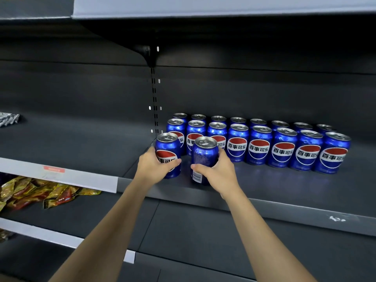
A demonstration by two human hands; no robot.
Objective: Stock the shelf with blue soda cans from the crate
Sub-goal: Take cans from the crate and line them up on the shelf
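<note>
Two rows of blue soda cans (282,148) stand upright on the dark shelf (284,186), stretching from its left end to the right. My left hand (153,166) grips one blue can (168,144), logo facing me, in front of the rows at the shelf's left end. My right hand (218,171) holds a second blue can (204,153), its barcode side toward me, just right of the first. Both held cans are upright and low over the shelf; whether they touch it I cannot tell. The crate is out of view.
A bracket and slotted upright (154,94) divide this bay from the left one. The left bay's shelf carries a white price strip (61,176); gold and red snack bags (40,192) lie on the shelf below. Another shelf (203,9) overhangs above.
</note>
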